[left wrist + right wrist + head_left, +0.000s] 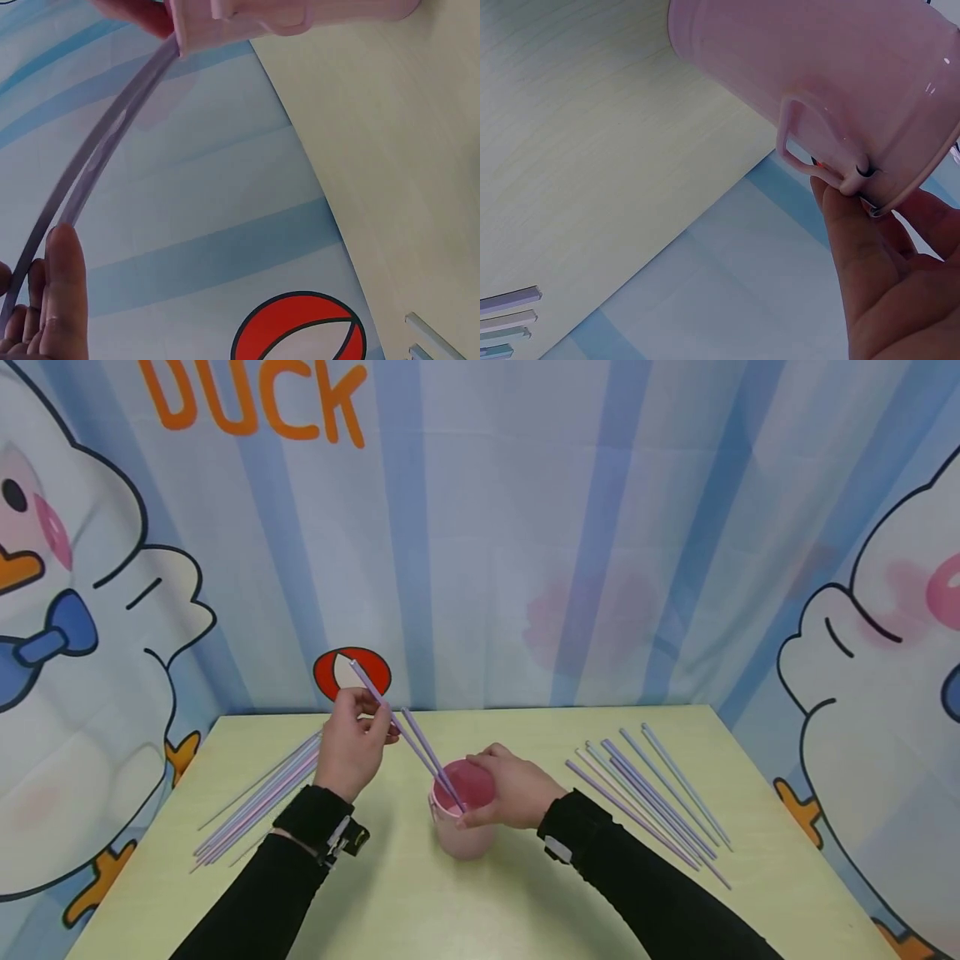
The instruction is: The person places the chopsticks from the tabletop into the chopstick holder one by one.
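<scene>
My left hand (351, 747) pinches a thin purple stick (366, 679), which slants down to the right with its lower end at the mouth of a pink pail-like cup (465, 842). A second purple stick (420, 737) leans inside the cup, close beside the first. The cup stands upright on the table, and my right hand (517, 789) grips its rim from the right. In the right wrist view, fingers touch the rim close to a small looped handle (786, 135). Whether the sticks are solid or hollow cannot be told.
Several pastel sticks (258, 797) lie on the pale yellow table (390, 893) left of the cup, partly behind my left arm. Another spread of sticks (660, 802) lies to the right. A blue striped curtain (487, 568) with duck drawings hangs along the table's back edge.
</scene>
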### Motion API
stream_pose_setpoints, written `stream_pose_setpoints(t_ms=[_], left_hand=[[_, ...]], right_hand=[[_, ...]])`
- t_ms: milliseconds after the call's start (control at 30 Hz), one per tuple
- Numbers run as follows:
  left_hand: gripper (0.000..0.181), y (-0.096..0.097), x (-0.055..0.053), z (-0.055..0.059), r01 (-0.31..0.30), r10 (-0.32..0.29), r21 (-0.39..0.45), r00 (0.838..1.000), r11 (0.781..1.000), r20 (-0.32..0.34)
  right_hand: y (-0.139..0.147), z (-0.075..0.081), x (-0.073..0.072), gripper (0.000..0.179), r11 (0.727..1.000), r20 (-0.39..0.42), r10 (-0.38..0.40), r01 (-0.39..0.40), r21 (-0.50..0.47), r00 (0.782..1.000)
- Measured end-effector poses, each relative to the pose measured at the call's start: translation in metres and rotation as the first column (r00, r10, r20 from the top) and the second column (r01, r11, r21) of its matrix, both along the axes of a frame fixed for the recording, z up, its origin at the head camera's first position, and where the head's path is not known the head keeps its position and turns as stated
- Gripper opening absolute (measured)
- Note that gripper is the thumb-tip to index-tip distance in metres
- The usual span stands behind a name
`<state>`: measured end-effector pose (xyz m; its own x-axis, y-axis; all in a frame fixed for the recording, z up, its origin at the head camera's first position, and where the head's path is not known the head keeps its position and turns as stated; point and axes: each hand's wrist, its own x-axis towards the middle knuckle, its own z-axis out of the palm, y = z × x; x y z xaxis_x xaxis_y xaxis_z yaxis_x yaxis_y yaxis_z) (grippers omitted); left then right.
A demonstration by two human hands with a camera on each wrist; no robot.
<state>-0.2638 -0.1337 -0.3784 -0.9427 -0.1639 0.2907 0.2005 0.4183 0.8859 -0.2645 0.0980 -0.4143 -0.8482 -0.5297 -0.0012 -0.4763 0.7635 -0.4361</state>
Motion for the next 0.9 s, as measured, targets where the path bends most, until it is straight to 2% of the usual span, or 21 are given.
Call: stream_pose_setpoints(t_ms=[400, 700, 900], left_hand=[[0.028, 0.011, 0.0, -0.023, 0.05, -0.046, -0.054, 0.997, 0.997, 0.069], [0.025, 0.02, 0.0, -0.037, 0.059, -0.038, -0.15, 0.989, 0.987, 0.141], [0.025, 0.022, 0.0, -0.043, 0.086, -0.053, -0.189, 0.983, 0.978, 0.173]], right_hand=[[0.0, -0.002, -0.002, 0.09, 1.0, -0.013, 0.01, -0.01, -0.002, 1.0], [-0.001, 0.0, -0.001, 0.091, 1.0, 0.001, -0.005, 0.005, 0.006, 1.0], [-0.002, 0.001, 0.001, 0.09, 1.0, 0.014, -0.006, 0.006, -0.005, 1.0]])
